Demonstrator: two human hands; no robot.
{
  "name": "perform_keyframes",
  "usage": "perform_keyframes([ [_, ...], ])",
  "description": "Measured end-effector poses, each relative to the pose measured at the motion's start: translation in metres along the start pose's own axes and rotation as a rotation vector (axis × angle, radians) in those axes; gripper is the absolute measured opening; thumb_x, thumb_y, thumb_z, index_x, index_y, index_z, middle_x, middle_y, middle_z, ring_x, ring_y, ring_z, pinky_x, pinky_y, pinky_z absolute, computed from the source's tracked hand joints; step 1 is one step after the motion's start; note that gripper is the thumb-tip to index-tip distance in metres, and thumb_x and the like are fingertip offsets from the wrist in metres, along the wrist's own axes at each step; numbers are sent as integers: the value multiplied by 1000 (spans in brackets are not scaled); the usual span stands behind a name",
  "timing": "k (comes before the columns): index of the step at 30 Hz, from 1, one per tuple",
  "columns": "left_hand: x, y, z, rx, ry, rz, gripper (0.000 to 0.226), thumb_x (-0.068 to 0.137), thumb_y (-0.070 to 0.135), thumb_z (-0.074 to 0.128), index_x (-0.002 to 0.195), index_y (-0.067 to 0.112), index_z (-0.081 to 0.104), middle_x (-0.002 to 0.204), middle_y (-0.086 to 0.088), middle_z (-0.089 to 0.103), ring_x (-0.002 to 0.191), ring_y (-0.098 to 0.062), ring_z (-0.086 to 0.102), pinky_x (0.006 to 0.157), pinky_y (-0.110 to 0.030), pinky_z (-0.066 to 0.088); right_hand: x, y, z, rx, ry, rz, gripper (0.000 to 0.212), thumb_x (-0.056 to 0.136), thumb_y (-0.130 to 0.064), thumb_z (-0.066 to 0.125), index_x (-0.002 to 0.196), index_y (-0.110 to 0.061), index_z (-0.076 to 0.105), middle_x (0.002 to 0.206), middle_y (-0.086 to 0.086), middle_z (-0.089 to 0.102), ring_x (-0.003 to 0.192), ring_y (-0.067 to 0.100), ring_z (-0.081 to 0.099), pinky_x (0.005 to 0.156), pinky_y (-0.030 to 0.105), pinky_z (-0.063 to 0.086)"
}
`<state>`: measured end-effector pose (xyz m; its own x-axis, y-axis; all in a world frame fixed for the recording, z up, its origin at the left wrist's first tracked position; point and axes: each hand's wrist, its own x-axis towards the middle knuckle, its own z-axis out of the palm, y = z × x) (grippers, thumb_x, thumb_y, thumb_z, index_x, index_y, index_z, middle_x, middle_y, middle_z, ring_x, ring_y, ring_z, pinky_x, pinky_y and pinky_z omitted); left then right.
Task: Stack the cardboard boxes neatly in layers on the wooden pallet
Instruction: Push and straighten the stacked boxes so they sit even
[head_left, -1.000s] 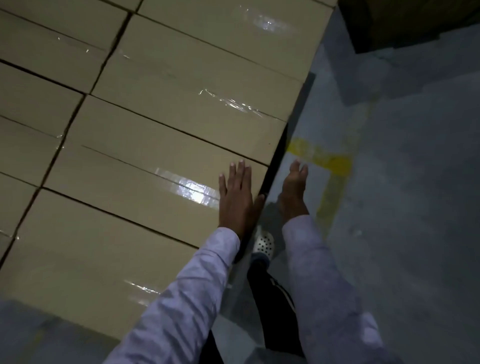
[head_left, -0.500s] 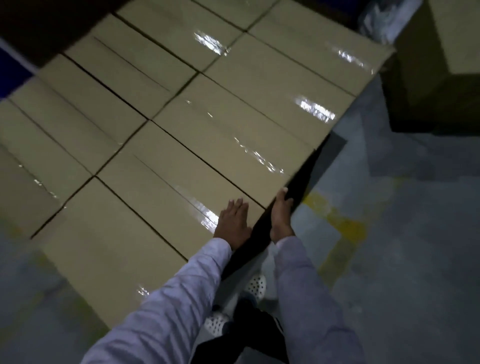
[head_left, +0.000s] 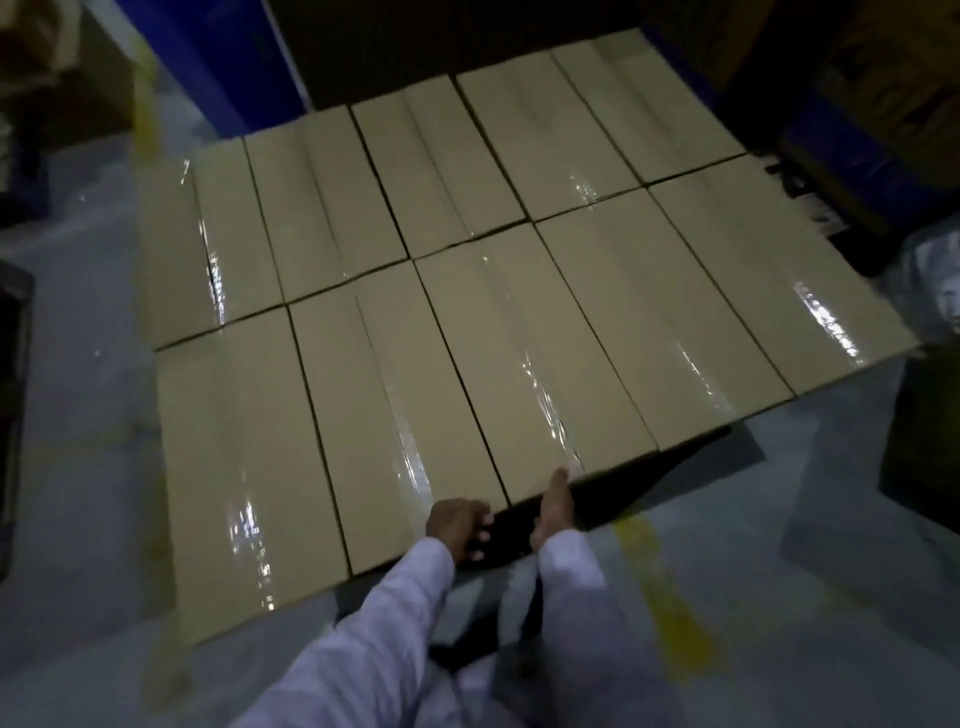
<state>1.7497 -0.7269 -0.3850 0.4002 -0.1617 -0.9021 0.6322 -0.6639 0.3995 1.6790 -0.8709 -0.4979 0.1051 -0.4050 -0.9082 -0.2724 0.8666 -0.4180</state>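
A flat layer of several tan cardboard boxes (head_left: 322, 426) sealed with shiny tape fills the middle of the view in two rows; the wooden pallet under them is hidden. My left hand (head_left: 456, 524) sits at the near top edge of the front middle box (head_left: 524, 374), its fingers curled down over the edge onto the dark front side. Just to its right, my right hand (head_left: 555, 509) lies against that same box's front side, thumb reaching up to the top edge. Both arms wear light sleeves.
Grey floor with a yellow painted line (head_left: 657, 582) lies to the near right. A blue rack post (head_left: 228, 78) stands behind the stack. A dark stack (head_left: 924, 447) stands at right, crumpled plastic wrap (head_left: 935, 291) beyond it, a dark object (head_left: 10, 415) at left.
The view has pulled back and up, showing the whole layer. My left hand slid from flat on the box top to its near edge and curled. My right hand stays at the front side.
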Motion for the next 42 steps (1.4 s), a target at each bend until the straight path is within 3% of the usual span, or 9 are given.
perform_keyframes([
  [3, -10, 10, 26, -342, -31, -213, 43, 98, 39, 69, 123, 4, 73, 118, -12, 78, 99, -31, 69, 77, -46, 59, -49, -55, -18, -268, -8, 12, 76, 107, -64, 45, 152, -2, 54, 150, 15, 57, 140, 39, 54, 117, 44, 42],
  [8, -109, 76, 62, -544, -6, -156, 41, 116, 27, 40, 87, 2, 55, 148, -12, 56, 93, -22, 58, 87, -10, 48, -35, -88, -62, -537, -125, 21, 49, 102, -56, 62, 130, -16, 68, 126, 13, 66, 97, 32, 68, 77, 34, 50],
  [12, -1, -5, 55, -719, 47, -286, 73, 102, 63, 59, 144, 4, 56, 114, -12, 68, 92, -32, 66, 78, -48, 55, -49, -106, -61, -548, -273, 139, 63, 109, -52, 50, 162, -19, 42, 160, 14, 51, 141, 38, 53, 107, 42, 43],
  [23, 4, -22, 63, -906, -35, -282, 66, 104, 58, 60, 140, 3, 53, 126, -19, 71, 109, -44, 68, 67, -62, 64, -66, -139, -39, -546, -25, 245, 66, 101, -36, 64, 160, -14, 41, 165, 13, 37, 153, 39, 35, 125, 52, 34],
  [29, 23, 1, 58, -1044, 23, -305, 56, 113, 29, 30, 154, -9, 36, 149, -27, 55, 126, -50, 60, 63, -63, 62, -91, -142, -15, -124, -104, 299, 14, 105, -16, 63, 112, -4, 64, 109, 17, 61, 88, 28, 58, 71, 22, 51],
  [34, 33, 3, 55, -1034, -4, -329, 61, 109, 25, 30, 160, -8, 30, 159, -27, 46, 134, -55, 54, 105, -65, 51, -80, -138, -10, -139, -102, 328, 89, 82, -46, 86, 156, -16, 48, 159, 20, 48, 147, 46, 43, 123, 58, 35],
  [37, 29, 8, 52, -1061, -24, -351, 59, 109, 24, 26, 161, -4, 29, 163, -25, 43, 142, -54, 47, 119, -62, 40, -93, -156, -12, -101, -41, 312, 79, 89, -6, 83, 153, -30, 43, 155, 15, 45, 139, 37, 49, 106, 37, 45],
  [39, 26, 10, 52, -1095, -13, -349, 57, 110, 24, 26, 161, -1, 30, 163, -26, 42, 144, -53, 46, 121, -60, 38, -101, -152, -14, 142, -105, 463, 42, 92, -24, 81, 130, -29, 63, 135, 13, 59, 123, 37, 58, 111, 45, 46],
  [42, 22, 14, 52, -1101, -4, -348, 57, 111, 27, 26, 161, 2, 32, 163, -27, 42, 146, -52, 44, 121, -60, 37, -105, -145, -18, 25, -117, 434, 67, 90, -49, 76, 141, -13, 53, 161, 22, 40, 151, 50, 34, 124, 70, 25],
])
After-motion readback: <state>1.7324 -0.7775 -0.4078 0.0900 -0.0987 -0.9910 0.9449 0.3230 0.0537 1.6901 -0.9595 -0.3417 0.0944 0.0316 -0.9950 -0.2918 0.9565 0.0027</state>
